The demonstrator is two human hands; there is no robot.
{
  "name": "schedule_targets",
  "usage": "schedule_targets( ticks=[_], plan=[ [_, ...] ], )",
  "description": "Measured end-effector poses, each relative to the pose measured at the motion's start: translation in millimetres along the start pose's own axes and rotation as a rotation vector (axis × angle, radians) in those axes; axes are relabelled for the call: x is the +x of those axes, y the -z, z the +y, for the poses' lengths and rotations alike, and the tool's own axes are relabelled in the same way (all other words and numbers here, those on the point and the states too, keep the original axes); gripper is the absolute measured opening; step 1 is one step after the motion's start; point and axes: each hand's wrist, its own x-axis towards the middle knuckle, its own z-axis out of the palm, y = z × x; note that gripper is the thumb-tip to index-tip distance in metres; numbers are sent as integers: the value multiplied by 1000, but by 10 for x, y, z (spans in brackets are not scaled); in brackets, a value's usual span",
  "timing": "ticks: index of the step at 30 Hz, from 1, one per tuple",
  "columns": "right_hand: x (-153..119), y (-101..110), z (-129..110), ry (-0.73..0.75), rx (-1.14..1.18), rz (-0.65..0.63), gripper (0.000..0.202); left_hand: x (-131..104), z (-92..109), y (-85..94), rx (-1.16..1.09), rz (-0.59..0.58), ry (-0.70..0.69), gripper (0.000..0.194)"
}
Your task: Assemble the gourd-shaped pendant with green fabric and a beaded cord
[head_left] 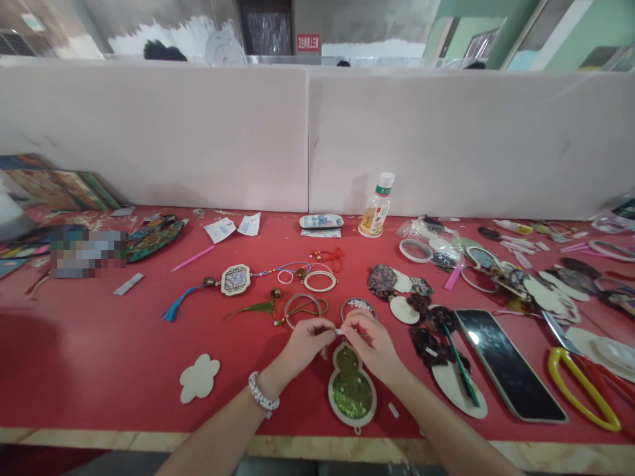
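Observation:
Both hands meet over the red table, just above a gourd-shaped frame with green filling. Between their fingertips is a small white strip. My left hand pinches its left end, with a beaded bracelet on that wrist. The fingers of my right hand are closed on the other end. A ring holding small pale pieces lies right behind my right hand, and another ring with a green cord is behind my left. A small white piece lies right of the gourd frame.
A phone, scissors and dark floral pieces lie to the right. A bottle stands near the white partition. On the left are a tasselled pendant, a pink pencil and a flower-shaped piece.

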Motion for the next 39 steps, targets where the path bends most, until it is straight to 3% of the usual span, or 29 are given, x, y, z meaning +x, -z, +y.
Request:
schedule_targets(
  ticks=[5, 15, 35, 39],
  plan=[
    [10, 3, -3, -62, 54, -10, 11, -2, -8, -2, 12, -7, -29, 20],
    [25, -4, -5, 7, -12, -16, 10, -25, 23, -2, -76, -54, -21, 33],
    [6, -18, -14, -31, -22, -16, 9, -23, -15, -5, -47, -33, -51, 26],
    [5, 3, -35, 28, -57, -9, 8, -29, 14, -6, -80, -25, -30, 25]
  ],
)
